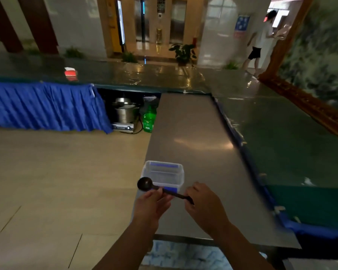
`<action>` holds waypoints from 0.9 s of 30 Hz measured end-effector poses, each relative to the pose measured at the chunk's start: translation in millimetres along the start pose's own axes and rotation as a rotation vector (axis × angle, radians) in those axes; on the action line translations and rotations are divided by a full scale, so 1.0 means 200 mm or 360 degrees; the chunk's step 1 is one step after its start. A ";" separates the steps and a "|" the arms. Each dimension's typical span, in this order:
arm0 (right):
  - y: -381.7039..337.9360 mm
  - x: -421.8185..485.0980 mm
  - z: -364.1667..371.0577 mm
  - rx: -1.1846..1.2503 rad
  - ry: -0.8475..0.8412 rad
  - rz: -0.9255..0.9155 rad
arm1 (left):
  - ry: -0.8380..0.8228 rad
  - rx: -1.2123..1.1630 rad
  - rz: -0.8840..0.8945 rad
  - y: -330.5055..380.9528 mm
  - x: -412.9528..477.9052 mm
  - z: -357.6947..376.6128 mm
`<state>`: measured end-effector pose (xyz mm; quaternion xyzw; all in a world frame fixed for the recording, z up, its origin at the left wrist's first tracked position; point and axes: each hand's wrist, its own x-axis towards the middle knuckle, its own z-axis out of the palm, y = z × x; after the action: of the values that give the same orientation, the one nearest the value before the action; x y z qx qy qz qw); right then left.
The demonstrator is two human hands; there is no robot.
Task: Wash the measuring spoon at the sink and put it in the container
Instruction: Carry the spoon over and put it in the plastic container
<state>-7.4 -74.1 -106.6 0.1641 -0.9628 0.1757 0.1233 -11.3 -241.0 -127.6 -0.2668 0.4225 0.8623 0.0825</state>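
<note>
A black measuring spoon is held level just in front of a clear plastic container with blue clips. My left hand pinches the handle close to the round bowl. My right hand grips the far end of the handle. The container stands open, without a lid, near the left edge of a steel worktop. The spoon's bowl hangs over the container's near left corner. No sink is in view.
A dark green counter runs along the right and the back. Below the back counter sit a steel pot on a cooker and a green bottle. A blue skirted table is at left. A person walks far behind.
</note>
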 end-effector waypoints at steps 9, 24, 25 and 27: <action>-0.13 0.10 0.26 0.0059 -0.0130 0.0247 | 0.0061 0.0034 -0.0135 0.10 0.22 -0.19; 0.23 0.50 0.55 0.0071 -0.0378 0.0239 | 0.0386 0.0065 -0.0232 0.03 0.79 0.04; 0.26 0.52 0.56 0.0060 -0.0407 0.0245 | 0.0399 0.0059 -0.0257 0.02 0.82 0.05; 0.31 0.56 0.59 0.0042 -0.0441 0.0265 | 0.0392 0.0056 -0.0300 0.01 0.88 0.07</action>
<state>-153.5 -94.7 -198.6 0.1080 -0.9785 0.1737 -0.0278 -166.2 -246.1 -211.8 -0.4076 0.4175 0.8039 0.1154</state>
